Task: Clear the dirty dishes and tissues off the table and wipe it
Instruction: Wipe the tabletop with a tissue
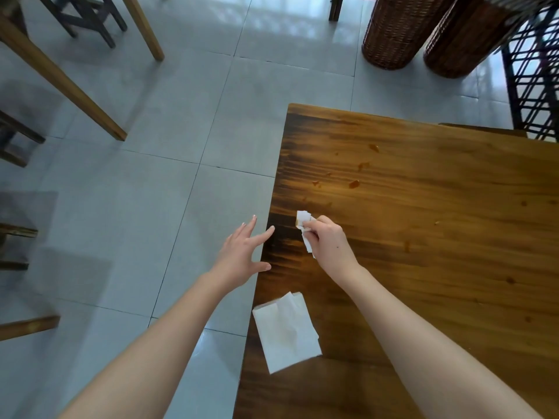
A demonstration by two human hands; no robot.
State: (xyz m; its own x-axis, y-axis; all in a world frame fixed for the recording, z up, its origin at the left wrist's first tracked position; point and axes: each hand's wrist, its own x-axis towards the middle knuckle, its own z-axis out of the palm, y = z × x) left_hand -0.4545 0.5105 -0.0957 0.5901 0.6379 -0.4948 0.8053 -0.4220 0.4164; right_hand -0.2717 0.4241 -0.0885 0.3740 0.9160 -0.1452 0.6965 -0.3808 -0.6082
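Your right hand pinches a crumpled tissue; left hand, grip wide, empty. At bench edge, flat tissue lies nearer you than either.

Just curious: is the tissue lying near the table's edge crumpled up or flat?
Flat: the tissue lies spread on the table, only lightly creased, not balled up.

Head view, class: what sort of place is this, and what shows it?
Probably a small eatery or dining room: a stained wooden table with a used tissue on it, and further table legs and stools on a tiled floor.
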